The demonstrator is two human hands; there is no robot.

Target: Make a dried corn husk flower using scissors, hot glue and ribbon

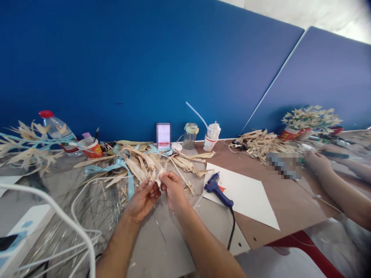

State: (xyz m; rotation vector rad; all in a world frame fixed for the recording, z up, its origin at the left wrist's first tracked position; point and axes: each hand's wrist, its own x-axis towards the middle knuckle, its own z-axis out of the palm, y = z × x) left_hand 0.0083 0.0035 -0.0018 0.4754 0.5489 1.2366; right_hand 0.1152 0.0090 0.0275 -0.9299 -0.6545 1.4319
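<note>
My left hand (142, 199) and my right hand (173, 190) meet over the table's middle, both pinched on a small pale strip of dried husk (158, 179). The fingertips almost touch each other. Just beyond them lies a loose heap of dried husk strips (144, 162) mixed with light blue ribbon (129, 178). To the right of my right hand, a blue glue gun (218, 190) rests on the edge of a white sheet of paper (246, 195), its black cord running off toward me.
Along the blue partition stand a plastic bottle with a red cap (56, 129), a red cup (92, 148), a glass jar (190, 136) and a white cup with a straw (211, 138). Another person's arm (336, 185) reaches in from the right near more husks (259, 143). White cables (78, 231) lie at left.
</note>
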